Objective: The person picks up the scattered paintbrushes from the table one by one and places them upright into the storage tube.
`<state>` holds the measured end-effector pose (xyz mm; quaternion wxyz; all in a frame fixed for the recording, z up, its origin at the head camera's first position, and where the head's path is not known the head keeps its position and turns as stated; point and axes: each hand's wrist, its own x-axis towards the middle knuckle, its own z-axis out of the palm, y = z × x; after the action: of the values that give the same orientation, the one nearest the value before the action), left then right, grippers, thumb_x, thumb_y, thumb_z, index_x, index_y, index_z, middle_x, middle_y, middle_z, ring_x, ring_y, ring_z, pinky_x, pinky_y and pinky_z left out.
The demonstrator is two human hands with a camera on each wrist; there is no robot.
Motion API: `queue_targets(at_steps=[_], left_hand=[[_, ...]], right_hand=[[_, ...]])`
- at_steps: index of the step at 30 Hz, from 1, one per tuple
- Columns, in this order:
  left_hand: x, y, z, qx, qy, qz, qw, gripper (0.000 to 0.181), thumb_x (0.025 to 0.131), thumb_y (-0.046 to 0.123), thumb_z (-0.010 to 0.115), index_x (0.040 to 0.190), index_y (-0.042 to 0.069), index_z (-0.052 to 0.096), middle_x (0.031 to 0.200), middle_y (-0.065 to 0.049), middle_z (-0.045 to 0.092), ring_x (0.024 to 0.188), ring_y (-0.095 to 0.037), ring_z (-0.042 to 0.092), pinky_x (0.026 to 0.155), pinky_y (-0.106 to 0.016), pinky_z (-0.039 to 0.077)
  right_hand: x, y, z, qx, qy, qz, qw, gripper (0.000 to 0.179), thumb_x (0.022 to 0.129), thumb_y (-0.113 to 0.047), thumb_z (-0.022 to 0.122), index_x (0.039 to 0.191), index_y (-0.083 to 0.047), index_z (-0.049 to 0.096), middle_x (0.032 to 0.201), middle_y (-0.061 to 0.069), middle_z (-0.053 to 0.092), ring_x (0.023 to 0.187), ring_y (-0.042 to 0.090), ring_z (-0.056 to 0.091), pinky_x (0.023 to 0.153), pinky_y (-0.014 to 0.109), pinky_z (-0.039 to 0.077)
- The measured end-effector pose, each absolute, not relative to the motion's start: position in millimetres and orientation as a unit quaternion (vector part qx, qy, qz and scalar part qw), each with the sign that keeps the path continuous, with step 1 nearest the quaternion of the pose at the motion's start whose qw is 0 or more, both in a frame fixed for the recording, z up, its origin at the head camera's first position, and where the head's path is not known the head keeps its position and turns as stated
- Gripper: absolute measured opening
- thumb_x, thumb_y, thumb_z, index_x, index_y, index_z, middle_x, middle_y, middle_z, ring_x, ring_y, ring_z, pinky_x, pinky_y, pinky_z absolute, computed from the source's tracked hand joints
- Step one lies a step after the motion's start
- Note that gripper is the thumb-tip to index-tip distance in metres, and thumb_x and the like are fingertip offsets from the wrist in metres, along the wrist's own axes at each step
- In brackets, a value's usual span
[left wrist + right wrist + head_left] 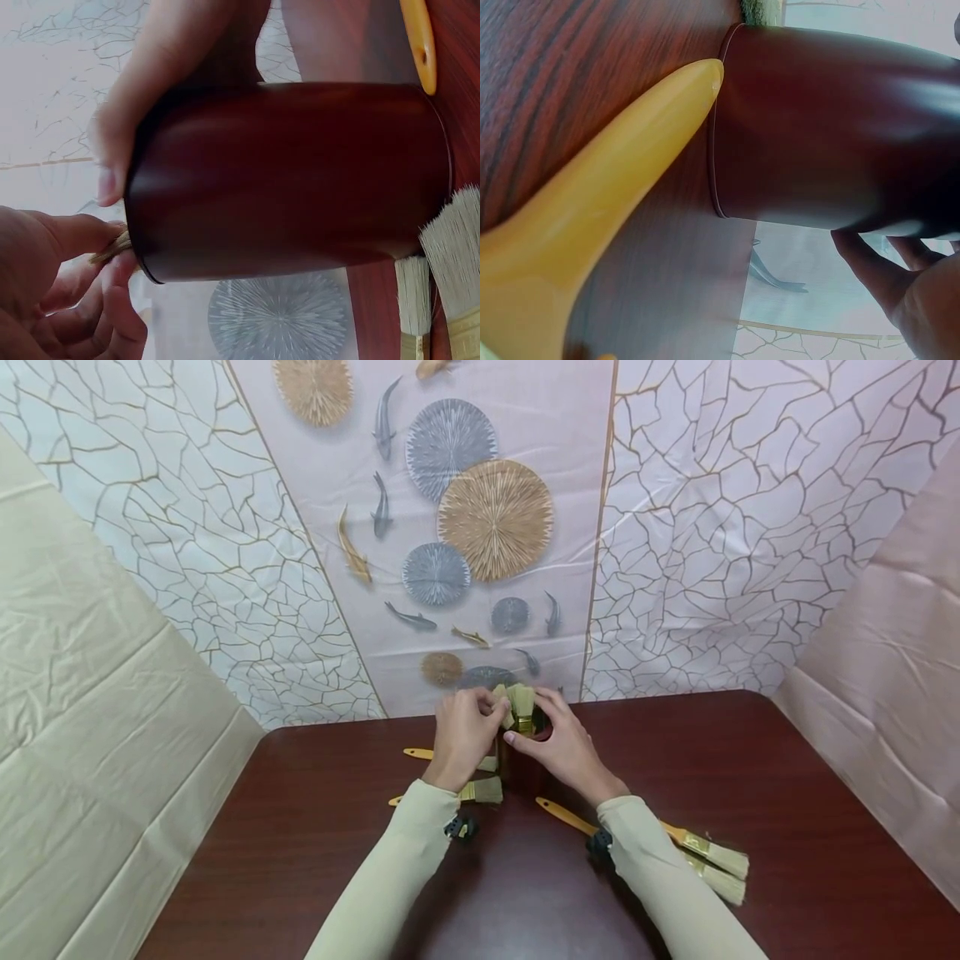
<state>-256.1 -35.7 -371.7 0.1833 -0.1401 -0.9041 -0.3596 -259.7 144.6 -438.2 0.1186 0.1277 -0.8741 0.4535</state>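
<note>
A dark reddish-brown cylindrical cup [285,180] stands upright near the table's back edge, largely hidden by the hands in the head view. Pale bristles of a paintbrush [522,700] rise above its rim, with the metal band showing below. My left hand [461,735] pinches the bristles of another paintbrush [112,246] between thumb and fingers, right at the rim; the rest of that brush is hidden. On the other side, my right hand [566,747] grips the cup near its top, thumb in front and fingers curved around the side.
Two paintbrushes with pale bristles [487,790] lie left of the cup, partly under the left arm. More paintbrushes [723,885] lie beneath the right forearm, one yellow handle [615,157] pointing at the cup's base. A patterned cloth [675,543] hangs behind the table [315,827].
</note>
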Motion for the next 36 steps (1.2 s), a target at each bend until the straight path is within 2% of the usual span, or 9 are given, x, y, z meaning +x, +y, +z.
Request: queue_targets(at_steps=[8,14,18,23,28,32,36], left_hand=[[-257.7,-38.6,-376.1,-0.128,-0.910,-0.353,0.178,0.023,0.099,0.028,0.077,0.083,0.013,0.071,0.068,0.003,0.066,0.050,-0.009,0.055,0.049,-0.027,0.045],[-252.6,-50.1,-370.6,-0.125,-0.905,-0.379,0.149,0.029,0.104,0.041,0.069,0.094,0.014,0.073,0.073,0.005,0.068,0.055,-0.012,0.060,0.053,-0.032,0.049],[-246.6,-63.1,-359.2,-0.135,-0.900,-0.394,0.127,0.033,0.105,0.045,0.065,0.097,0.015,0.074,0.080,0.002,0.070,0.061,-0.014,0.061,0.058,-0.035,0.051],[-241.4,-85.9,-345.5,-0.181,-0.894,-0.401,0.083,0.032,0.106,0.043,0.063,0.102,0.015,0.077,0.088,0.000,0.073,0.068,-0.018,0.063,0.065,-0.037,0.053],[-240.5,-112.3,-338.4,-0.193,-0.890,-0.412,0.045,0.030,0.108,0.042,0.061,0.108,0.017,0.078,0.091,0.000,0.074,0.085,-0.025,0.070,0.071,-0.038,0.054],[-243.9,-130.7,-345.6,-0.208,-0.896,-0.393,0.011,0.030,0.109,0.038,0.061,0.114,0.015,0.078,0.097,-0.001,0.076,0.096,-0.024,0.072,0.081,-0.041,0.055],[-247.2,-146.3,-361.8,-0.234,-0.905,-0.351,-0.055,0.034,0.109,0.038,0.059,0.125,0.013,0.075,0.113,-0.002,0.076,0.106,-0.020,0.070,0.093,-0.045,0.055]], right_hand=[[-259.3,144.0,-437.7,0.127,-0.874,0.454,0.119,0.089,0.086,-0.058,0.083,0.158,-0.016,0.050,0.161,0.002,0.042,0.141,0.036,0.050,0.107,0.062,0.046],[-259.8,142.6,-439.1,0.131,-0.871,0.459,0.116,0.086,0.087,-0.058,0.082,0.157,-0.019,0.051,0.160,-0.001,0.043,0.140,0.033,0.051,0.108,0.060,0.045],[-260.4,143.7,-438.8,0.130,-0.871,0.459,0.117,0.087,0.086,-0.060,0.082,0.157,-0.019,0.051,0.160,-0.001,0.043,0.141,0.033,0.050,0.108,0.061,0.045],[-260.8,145.9,-437.1,0.127,-0.872,0.459,0.114,0.090,0.086,-0.061,0.081,0.157,-0.016,0.050,0.161,0.000,0.042,0.143,0.035,0.048,0.109,0.063,0.044],[-261.0,146.0,-436.1,0.124,-0.873,0.459,0.107,0.092,0.086,-0.063,0.080,0.159,-0.016,0.048,0.164,0.000,0.039,0.147,0.036,0.045,0.110,0.064,0.043],[-260.6,145.3,-436.9,0.122,-0.876,0.454,0.103,0.092,0.087,-0.063,0.080,0.160,-0.017,0.047,0.165,0.000,0.038,0.148,0.037,0.043,0.110,0.065,0.042],[-260.0,145.1,-436.9,0.125,-0.877,0.453,0.101,0.093,0.087,-0.061,0.080,0.160,-0.016,0.046,0.165,0.001,0.038,0.148,0.038,0.043,0.110,0.066,0.042]])
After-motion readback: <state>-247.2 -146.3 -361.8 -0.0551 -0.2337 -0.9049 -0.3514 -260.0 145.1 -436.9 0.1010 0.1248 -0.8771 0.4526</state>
